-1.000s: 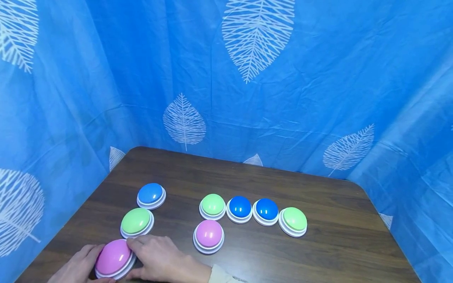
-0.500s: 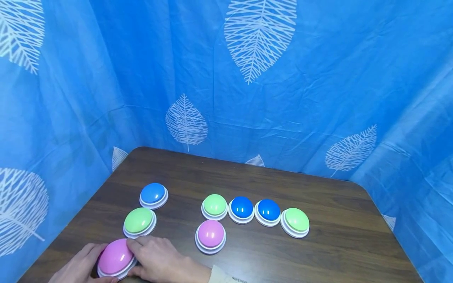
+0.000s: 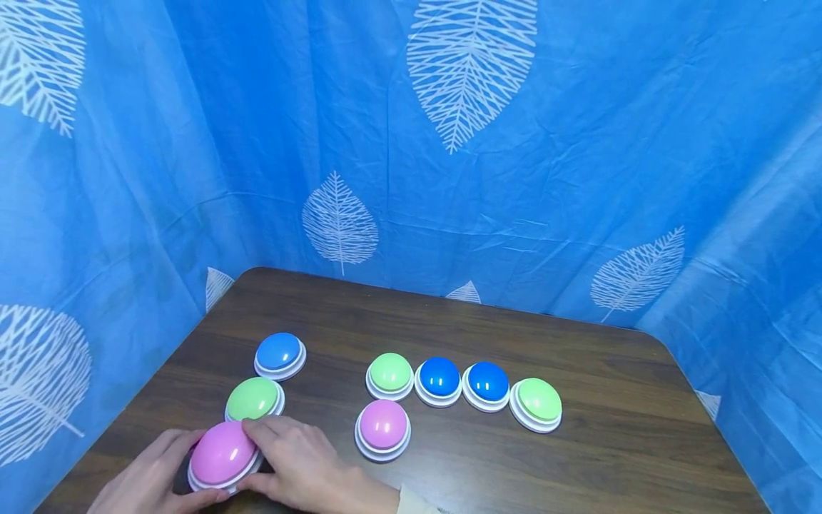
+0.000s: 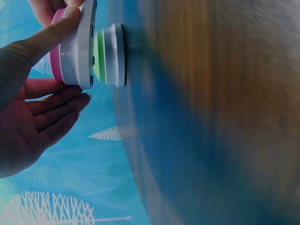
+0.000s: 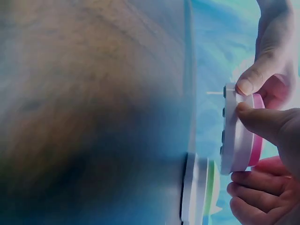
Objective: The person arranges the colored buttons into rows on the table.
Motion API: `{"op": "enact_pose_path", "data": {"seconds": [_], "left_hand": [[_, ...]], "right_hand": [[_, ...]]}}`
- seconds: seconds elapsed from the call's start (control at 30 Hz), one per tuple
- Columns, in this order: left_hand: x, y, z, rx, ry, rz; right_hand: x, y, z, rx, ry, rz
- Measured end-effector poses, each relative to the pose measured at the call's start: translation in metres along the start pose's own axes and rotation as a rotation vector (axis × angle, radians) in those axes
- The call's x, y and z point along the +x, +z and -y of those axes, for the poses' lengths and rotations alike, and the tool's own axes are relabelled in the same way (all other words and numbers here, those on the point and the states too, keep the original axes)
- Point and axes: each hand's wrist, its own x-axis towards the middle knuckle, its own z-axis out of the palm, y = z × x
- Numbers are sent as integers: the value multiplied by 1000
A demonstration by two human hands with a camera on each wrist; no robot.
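No readable text, label, brand, number or sign found anywhere: none on the dome buttons (image 3: pixel 439 377), the worktop (image 3: pixel 578 457), or the leaf-printed curtain (image 3: pixel 472 68).

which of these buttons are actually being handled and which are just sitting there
In hand:
- pink button, lifted off the table, held between the left hand and right hand
- green button, right beside the pink one

Lying about:
- light blue button
- second pink button
- row of four buttons: green, blue, blue, green
- leaf-print curtain
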Motion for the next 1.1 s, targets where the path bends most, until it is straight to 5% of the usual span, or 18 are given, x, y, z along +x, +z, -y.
{"op": "enact_pose_path", "data": {"seconds": [0.2, 0.43, 0.67, 0.8, 1.1], "left_hand": [[5, -1, -19, -29, 159, -235], [22, -8, -50, -57, 213, -250], [47, 5, -89, -114, 365, -323], [62, 14, -110, -139, 412, -305], [95, 30, -152, -154, 421, -119]], "right_hand": [[-9, -10, -15, 112, 7, -108], [-25, -26, -34, 264, 27, -232], [-58, -42, -63, 406, 141, -293], [-77, -52, -79, 418, 207, -290], [-113, -74, -107, 372, 331, -293]]}}
